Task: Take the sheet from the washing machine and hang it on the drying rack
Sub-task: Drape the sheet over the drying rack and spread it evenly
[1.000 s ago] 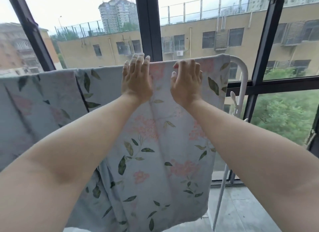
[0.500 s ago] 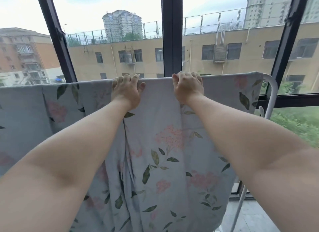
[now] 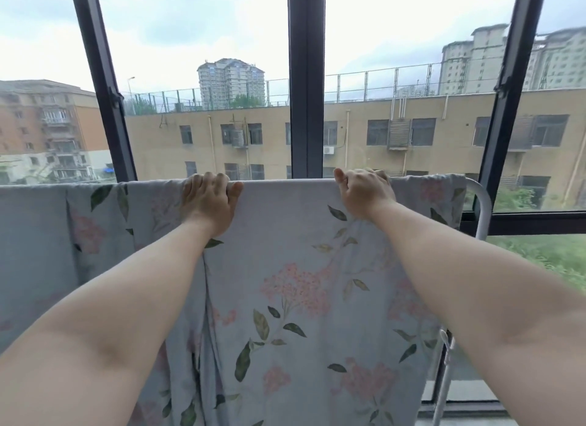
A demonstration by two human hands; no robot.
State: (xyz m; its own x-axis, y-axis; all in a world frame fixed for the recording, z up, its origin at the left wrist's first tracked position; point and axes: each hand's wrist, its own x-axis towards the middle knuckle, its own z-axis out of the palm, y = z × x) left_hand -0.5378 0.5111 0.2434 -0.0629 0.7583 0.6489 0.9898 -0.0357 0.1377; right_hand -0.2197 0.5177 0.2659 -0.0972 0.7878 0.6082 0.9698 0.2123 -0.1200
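The floral sheet (image 3: 301, 267) is hanging over the white drying rack (image 3: 482, 210) before a dark-framed window (image 3: 306, 76). The left hand (image 3: 207, 203) and right hand (image 3: 364, 194) are gripping its top edge, fingers (image 3: 206, 181) curling over it; fabric is draping below them.

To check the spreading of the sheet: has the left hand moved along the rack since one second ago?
Yes: the left hand slid left, farther from the white end of the drying rack.
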